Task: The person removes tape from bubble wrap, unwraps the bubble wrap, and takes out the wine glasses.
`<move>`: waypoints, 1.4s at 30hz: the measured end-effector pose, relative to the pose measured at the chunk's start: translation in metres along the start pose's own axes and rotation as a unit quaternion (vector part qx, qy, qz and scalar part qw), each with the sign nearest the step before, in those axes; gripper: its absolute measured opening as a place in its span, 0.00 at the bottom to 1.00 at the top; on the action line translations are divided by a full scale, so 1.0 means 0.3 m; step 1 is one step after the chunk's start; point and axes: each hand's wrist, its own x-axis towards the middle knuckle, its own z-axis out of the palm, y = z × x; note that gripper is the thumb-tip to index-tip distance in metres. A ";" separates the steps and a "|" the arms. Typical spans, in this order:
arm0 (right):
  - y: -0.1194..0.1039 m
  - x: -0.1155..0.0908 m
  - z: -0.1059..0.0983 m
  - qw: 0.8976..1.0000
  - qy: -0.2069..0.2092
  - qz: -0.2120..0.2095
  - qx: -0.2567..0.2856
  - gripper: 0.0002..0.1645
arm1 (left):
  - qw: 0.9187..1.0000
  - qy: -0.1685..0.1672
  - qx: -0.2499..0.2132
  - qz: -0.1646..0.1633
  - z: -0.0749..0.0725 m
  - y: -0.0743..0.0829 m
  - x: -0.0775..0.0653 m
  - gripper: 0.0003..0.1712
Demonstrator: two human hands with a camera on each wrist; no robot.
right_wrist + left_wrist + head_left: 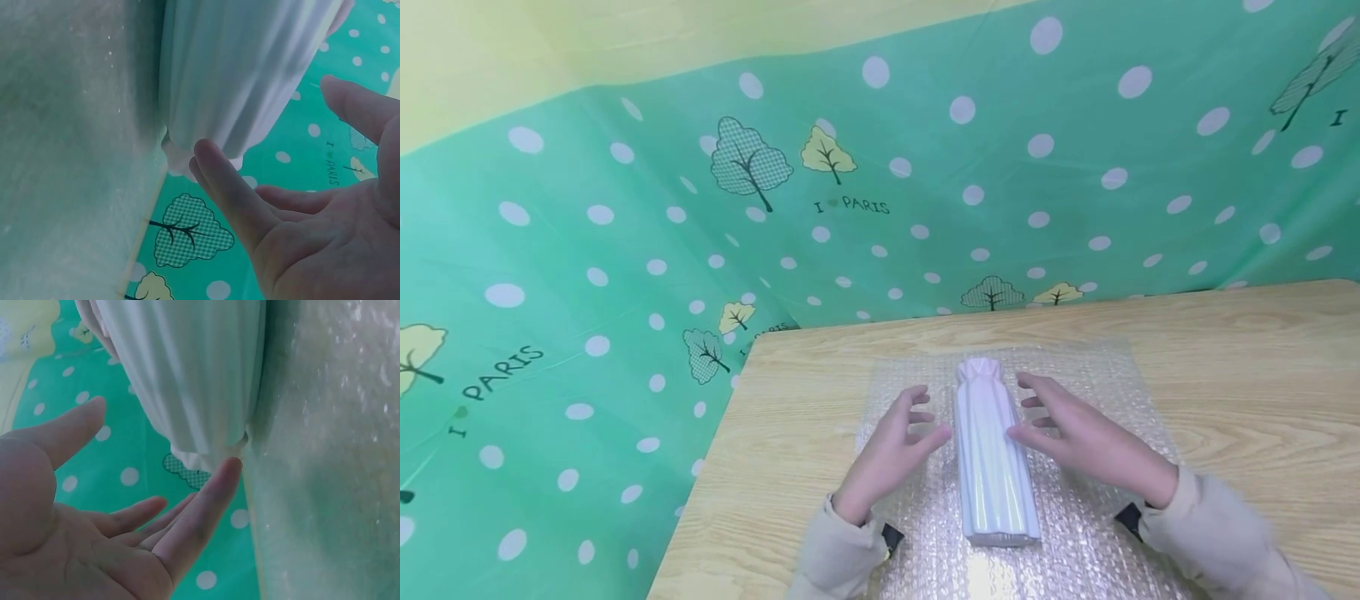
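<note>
A white fluted vase (992,458) lies on its side on a sheet of bubble wrap (917,517), its narrow ruffled neck toward the far edge of the table. To its left is my left hand (895,446), fingers loosely bent and nothing in them. My right hand (1078,433) is on the other side, its thumb overlapping the vase's edge in the head view. Both wrist views show the vase (194,369) close by the fingertips, with thumb and fingers spread apart. Neither palm has anything in it.
Under the bubble wrap is a light wood-grain table (1262,375). Behind it and to the left hangs a green curtain (647,217) with white dots, printed trees and lettering. Each sleeve cuff has a small black piece (1129,522) at the wrist.
</note>
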 end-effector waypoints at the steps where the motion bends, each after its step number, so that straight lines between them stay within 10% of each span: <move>1: 0.001 0.001 0.003 1.000 0.000 -0.001 0.002 0.52 | 1.000 -0.004 -0.003 0.001 0.004 -0.001 0.001 0.45; 42: 0.036 0.012 0.075 0.993 -0.087 0.038 0.071 0.47 | 0.998 -0.052 0.012 0.015 0.096 -0.017 0.011 0.41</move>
